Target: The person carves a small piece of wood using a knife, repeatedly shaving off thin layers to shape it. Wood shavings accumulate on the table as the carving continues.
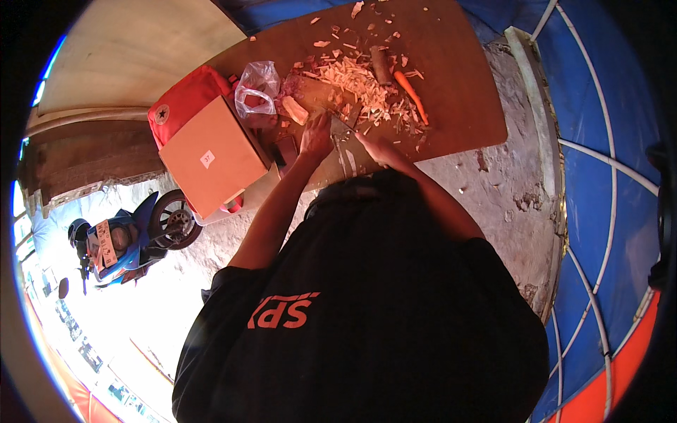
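Observation:
On the brown table [465, 106], my right hand [377, 148] is closed round a thin knife [343, 125], its blade pointing left toward my other hand. My left hand [317, 137] has its fingers bent down just left of the blade; what they grip is hidden. A pale chunky piece [295, 111], like carved wood, touches or lies right beside the left fingers. Beyond both hands spreads a heap of pale shavings [360, 84]. A brown cylindrical block [381, 65] and a long tapered orange thing [411, 97], like a carrot, lie at its right side.
Left of my hands are a crumpled clear plastic bag [257, 92], a cardboard box [211, 158] and a red bag [185, 102]. A dark flat object [285, 151] lies near my left wrist. A motorcycle [134, 236] stands at left; blue sheeting on poles [589, 106] at right.

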`<action>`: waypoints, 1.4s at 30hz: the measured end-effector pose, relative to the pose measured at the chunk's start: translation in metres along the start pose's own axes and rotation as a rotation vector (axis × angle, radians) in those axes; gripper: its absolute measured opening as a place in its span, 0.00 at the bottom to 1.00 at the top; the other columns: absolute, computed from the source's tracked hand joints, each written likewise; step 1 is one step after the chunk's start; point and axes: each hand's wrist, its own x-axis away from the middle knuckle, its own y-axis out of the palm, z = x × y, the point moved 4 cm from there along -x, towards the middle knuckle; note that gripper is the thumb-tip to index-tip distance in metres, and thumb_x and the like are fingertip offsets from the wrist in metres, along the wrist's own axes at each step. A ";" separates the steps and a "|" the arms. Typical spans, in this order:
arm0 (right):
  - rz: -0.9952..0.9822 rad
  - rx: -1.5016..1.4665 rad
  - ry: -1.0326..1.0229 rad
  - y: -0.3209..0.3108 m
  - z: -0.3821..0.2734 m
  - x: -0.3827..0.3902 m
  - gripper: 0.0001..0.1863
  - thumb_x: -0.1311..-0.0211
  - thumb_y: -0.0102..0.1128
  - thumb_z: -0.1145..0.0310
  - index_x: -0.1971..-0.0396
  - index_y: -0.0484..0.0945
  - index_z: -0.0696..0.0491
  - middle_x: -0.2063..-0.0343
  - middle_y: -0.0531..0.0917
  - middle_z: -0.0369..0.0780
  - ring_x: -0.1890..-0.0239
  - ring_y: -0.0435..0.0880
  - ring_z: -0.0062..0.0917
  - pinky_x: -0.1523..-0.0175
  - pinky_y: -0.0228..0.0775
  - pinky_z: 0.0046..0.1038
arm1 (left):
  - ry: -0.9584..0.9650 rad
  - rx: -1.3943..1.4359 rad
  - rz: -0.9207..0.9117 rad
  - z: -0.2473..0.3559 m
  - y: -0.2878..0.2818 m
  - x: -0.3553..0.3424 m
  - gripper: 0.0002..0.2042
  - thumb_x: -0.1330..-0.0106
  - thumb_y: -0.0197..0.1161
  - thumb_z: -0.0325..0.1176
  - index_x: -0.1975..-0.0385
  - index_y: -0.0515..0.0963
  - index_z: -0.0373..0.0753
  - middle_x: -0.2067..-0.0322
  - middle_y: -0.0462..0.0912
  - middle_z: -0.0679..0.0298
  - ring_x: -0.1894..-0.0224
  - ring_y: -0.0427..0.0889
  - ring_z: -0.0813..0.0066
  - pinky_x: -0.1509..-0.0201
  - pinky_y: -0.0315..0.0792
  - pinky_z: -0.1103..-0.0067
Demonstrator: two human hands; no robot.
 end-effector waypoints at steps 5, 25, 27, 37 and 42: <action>0.131 0.049 -0.299 0.003 0.035 0.011 0.50 0.39 0.34 0.25 0.68 0.81 0.65 0.75 0.80 0.61 0.64 0.83 0.54 0.60 0.71 0.50 | 0.002 0.022 0.061 -0.001 0.002 0.001 0.28 0.51 0.59 0.25 0.44 0.70 0.29 0.45 0.73 0.54 0.40 0.71 0.57 0.38 0.66 0.66; -0.137 -0.224 0.063 -0.011 -0.008 0.029 0.45 0.44 0.42 0.22 0.90 0.66 0.55 0.91 0.69 0.38 0.88 0.71 0.28 0.80 0.61 0.35 | -0.011 0.042 0.053 -0.001 0.009 0.004 0.31 0.54 0.57 0.22 0.43 0.68 0.28 0.43 0.70 0.48 0.39 0.69 0.51 0.35 0.66 0.66; -0.113 -0.205 0.026 -0.014 -0.010 0.032 0.45 0.43 0.42 0.23 0.87 0.68 0.57 0.90 0.71 0.40 0.88 0.71 0.28 0.79 0.63 0.36 | -0.011 0.043 0.045 -0.002 0.010 0.003 0.31 0.53 0.58 0.23 0.42 0.68 0.27 0.43 0.70 0.49 0.39 0.69 0.52 0.36 0.66 0.66; -0.056 -0.068 -0.057 0.002 -0.003 -0.004 0.50 0.46 0.37 0.19 0.87 0.71 0.61 0.90 0.71 0.42 0.86 0.76 0.33 0.78 0.66 0.39 | -0.040 0.042 0.028 -0.001 0.006 0.005 0.30 0.50 0.59 0.25 0.41 0.67 0.27 0.39 0.67 0.49 0.37 0.67 0.54 0.34 0.64 0.65; -0.045 -0.061 -0.079 0.006 0.000 -0.014 0.50 0.45 0.38 0.20 0.90 0.71 0.61 0.92 0.69 0.42 0.86 0.76 0.34 0.78 0.66 0.40 | -0.021 0.050 0.050 -0.002 0.008 0.005 0.29 0.49 0.58 0.24 0.42 0.68 0.28 0.39 0.67 0.50 0.36 0.67 0.54 0.34 0.63 0.65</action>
